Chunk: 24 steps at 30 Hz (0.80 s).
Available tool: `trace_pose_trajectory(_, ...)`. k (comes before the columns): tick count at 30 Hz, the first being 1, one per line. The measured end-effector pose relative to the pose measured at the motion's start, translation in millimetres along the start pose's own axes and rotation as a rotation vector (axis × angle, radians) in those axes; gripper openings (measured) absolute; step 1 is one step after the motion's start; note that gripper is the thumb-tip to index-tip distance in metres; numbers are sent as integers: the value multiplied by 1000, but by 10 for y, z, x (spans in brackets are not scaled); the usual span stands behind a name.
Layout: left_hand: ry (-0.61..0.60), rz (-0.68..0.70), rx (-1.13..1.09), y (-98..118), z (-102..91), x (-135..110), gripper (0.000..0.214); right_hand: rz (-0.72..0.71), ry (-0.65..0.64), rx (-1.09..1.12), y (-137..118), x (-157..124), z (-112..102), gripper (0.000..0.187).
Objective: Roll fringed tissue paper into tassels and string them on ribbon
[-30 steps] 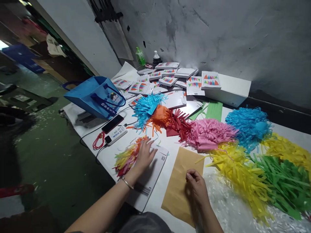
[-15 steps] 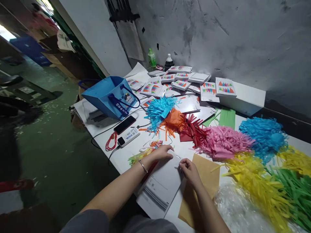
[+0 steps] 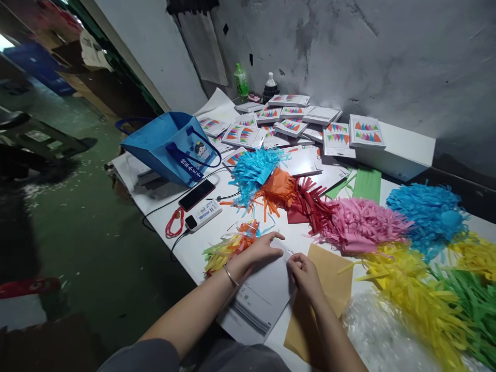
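Note:
My left hand rests on the top left corner of a white printed card on the white table, fingers curled over its edge. My right hand pinches the card's top right corner. A bundle of mixed-colour paper fringe pokes out from under the card to the left. A brown paper sheet lies beneath my right hand.
Piles of fringed paper in blue, orange, red, pink, yellow and green spread to the right. Several printed white packs lie by the wall. A blue bag, phone, power bank and bubble wrap sit nearby.
My right hand has moved from the brown sheet to the card's top right corner. My left hand shifted from flat on the card to gripping its top left corner.

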<state>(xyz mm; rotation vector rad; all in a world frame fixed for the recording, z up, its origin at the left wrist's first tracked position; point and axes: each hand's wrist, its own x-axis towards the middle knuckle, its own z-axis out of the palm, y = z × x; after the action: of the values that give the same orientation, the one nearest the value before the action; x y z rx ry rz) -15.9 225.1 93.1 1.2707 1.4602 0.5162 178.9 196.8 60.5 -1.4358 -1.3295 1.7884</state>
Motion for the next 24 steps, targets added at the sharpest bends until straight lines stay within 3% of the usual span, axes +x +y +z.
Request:
trace_pose_trajectory(5,-51,-24,-4,8,30,33,48,-55,75,-114,38,-4,19,35)
trace_pose_trajectory(11,-60,-45,-21,13,114,67,37,-152,315,-349,27,-86,18,31)
trace_pose_trajectory(16,-36,-46,-59,-4,149,58,35,-190,531,-420,69,-68,-27,69)
trace_pose_trajectory(18,-39,-34,-83,2,141,49,35,-235,487,-393,90,-26,-33,69)
trace_pose_trajectory(22,-51,-33,-125,22,98,13,31,-266,264,-286,119,25,-56,39)
trace_pose_trajectory(24,-47,-44,-147,29,81,-12,29,-276,185,-224,128,20,-83,36)
